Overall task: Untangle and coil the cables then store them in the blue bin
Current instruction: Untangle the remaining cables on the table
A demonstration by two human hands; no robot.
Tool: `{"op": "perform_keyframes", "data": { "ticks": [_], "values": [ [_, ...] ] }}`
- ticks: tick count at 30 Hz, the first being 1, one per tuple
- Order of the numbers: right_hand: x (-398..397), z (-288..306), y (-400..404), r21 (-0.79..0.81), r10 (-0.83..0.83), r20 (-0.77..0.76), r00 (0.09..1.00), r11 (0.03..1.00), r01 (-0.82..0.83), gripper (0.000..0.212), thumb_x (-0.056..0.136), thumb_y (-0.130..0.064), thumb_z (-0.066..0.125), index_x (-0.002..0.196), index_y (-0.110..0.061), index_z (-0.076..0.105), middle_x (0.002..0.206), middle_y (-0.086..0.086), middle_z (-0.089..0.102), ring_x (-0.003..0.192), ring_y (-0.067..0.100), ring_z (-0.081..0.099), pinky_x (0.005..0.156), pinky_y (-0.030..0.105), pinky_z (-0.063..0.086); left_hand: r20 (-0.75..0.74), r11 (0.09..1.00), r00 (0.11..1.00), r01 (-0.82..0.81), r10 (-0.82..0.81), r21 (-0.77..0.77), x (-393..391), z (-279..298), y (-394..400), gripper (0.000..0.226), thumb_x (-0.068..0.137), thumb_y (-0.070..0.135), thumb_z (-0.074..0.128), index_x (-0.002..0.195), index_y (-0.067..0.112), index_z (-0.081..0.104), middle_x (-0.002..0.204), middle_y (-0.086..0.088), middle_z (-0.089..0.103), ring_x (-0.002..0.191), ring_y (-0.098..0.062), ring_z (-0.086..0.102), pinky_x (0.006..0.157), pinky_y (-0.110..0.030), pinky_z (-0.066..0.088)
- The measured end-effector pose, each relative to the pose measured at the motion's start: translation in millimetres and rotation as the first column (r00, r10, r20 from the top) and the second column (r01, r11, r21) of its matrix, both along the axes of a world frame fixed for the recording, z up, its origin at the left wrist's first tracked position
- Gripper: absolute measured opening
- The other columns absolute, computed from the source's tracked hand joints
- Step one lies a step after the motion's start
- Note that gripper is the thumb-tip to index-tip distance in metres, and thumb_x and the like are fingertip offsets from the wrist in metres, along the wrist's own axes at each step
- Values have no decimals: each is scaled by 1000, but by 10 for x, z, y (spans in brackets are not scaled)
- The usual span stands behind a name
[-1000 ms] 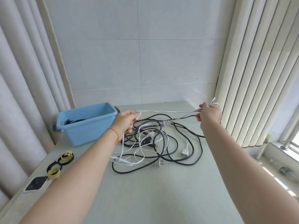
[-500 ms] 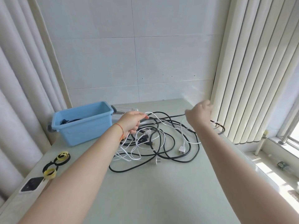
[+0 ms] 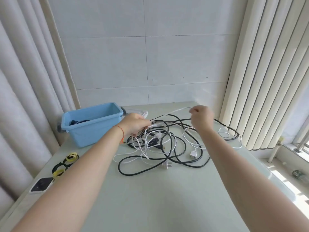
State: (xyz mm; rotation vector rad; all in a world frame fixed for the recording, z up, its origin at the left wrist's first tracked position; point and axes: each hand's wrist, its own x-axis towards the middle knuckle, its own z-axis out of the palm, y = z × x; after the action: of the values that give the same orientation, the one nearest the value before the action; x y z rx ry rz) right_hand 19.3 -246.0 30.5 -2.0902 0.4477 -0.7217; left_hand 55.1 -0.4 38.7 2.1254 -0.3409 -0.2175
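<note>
Two hands work over the table [image 3: 167, 206], both raised above a heap of cables. Left hand [image 3: 135, 124]: fingers curled round a bundle of white cable [image 3: 175, 110], knuckles up, wrist bearing a red string; forearm reaches in from lower left, nearly straight. Right hand [image 3: 201, 117]: fingers curled in, thumb and forefinger pinching the same white cable at its far end, so a taut span runs between the two hands above the heap; forearm comes in from lower right, wrist bent slightly down. Below and between the hands lies the tangle [image 3: 167, 148] of black and white cables on the table, with a white plug [image 3: 193, 154] near its right side and another plug [image 3: 166, 164] at its near edge; one black loop trails off toward the blinds [image 3: 267, 72]. Blue bin [image 3: 93, 129] stands just left of the left hand at the table's back left, dark cable visible inside. Yellow-and-black straps [image 3: 65, 163] and a small white-edged device [image 3: 41, 184] lie along the table's left edge, well apart from the heap.
</note>
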Motion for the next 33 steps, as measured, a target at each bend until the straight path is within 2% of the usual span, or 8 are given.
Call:
{"op": "perform_keyframes", "data": {
  "ticks": [5, 9, 12, 15, 24, 26, 30, 33],
  "values": [
    [11, -19, -94, -267, -115, -389, 914, 964, 8, 20, 87, -5, 45, 97, -3, 61, 108, 21, 64, 98, 36, 59, 79, 36, 48, 91, 998, 994, -58, 61, -39, 58, 1, 214, 20, 89, 18, 63, 71, 10, 66, 46, -1, 39, 38, -13, 34, 45, -21, 34],
    [-56, 140, 469, -445, 203, -272, 941, 840, -310, 56, 88, -13, 52, 143, -14, 43, 143, 9, 48, 131, 29, 45, 110, 38, 33, 160, 986, 986, 29, -56, 166, -46, 66, 9, 24, 96, 36, 58, 87, 19, 72, 48, -2, 45, 37, -15, 39, 46, -20, 38],
    [-84, 169, 816, -285, 514, -274, 813, 764, -579, 35, 90, -19, 53, 123, -23, 61, 110, 1, 67, 95, 21, 63, 81, 31, 50, 224, 972, 969, 47, -100, 232, -80, 68, -116, 30, 99, 39, 51, 95, 18, 72, 46, 1, 50, 38, -16, 44, 55, -27, 41],
    [-48, 180, 829, -247, 507, -293, 811, 779, -576, 16, 91, -22, 56, 104, -25, 65, 78, -5, 59, 67, 15, 55, 55, 24, 39, 282, 968, 953, 34, -106, 251, -83, 66, -98, 34, 97, 47, 53, 94, 18, 70, 60, 4, 54, 54, -14, 51, 63, -30, 43],
    [-6, 157, 359, 234, 257, 89, 962, 934, -271, 13, 88, -16, 62, 79, -20, 70, 57, -10, 49, 49, 8, 37, 50, 21, 30, 146, 995, 989, -15, 30, -103, 43, -104, 200, 30, 95, 36, 60, 78, 12, 65, 58, 0, 36, 45, -10, 33, 48, -22, 30],
    [28, 112, 256, 397, 101, 113, 988, 907, -138, 16, 87, -10, 57, 76, -16, 67, 57, -5, 47, 53, 14, 39, 51, 24, 30, -74, 853, 986, -168, 152, -493, 66, -87, 201, 27, 103, 23, 48, 78, 15, 53, 51, 3, 31, 35, -7, 26, 39, -17, 34],
    [53, 50, 56, 535, -184, 79, 980, 837, 115, 15, 88, -5, 41, 78, -5, 52, 71, 5, 46, 64, 25, 40, 58, 29, 32, -475, 186, 878, -478, 65, -858, 142, -61, 338, 34, 100, 16, 39, 67, 18, 34, 39, 5, 28, 31, -10, 27, 45, -20, 51],
    [29, 22, -29, 460, -254, -14, 967, 857, 232, 19, 88, -12, 33, 69, -14, 38, 72, 3, 41, 64, 26, 37, 65, 32, 32, -491, 260, 861, -509, 132, -821, 146, -123, 363, 32, 98, 17, 41, 67, 19, 34, 40, 6, 26, 31, -10, 24, 44, -18, 44]
  ]
}}
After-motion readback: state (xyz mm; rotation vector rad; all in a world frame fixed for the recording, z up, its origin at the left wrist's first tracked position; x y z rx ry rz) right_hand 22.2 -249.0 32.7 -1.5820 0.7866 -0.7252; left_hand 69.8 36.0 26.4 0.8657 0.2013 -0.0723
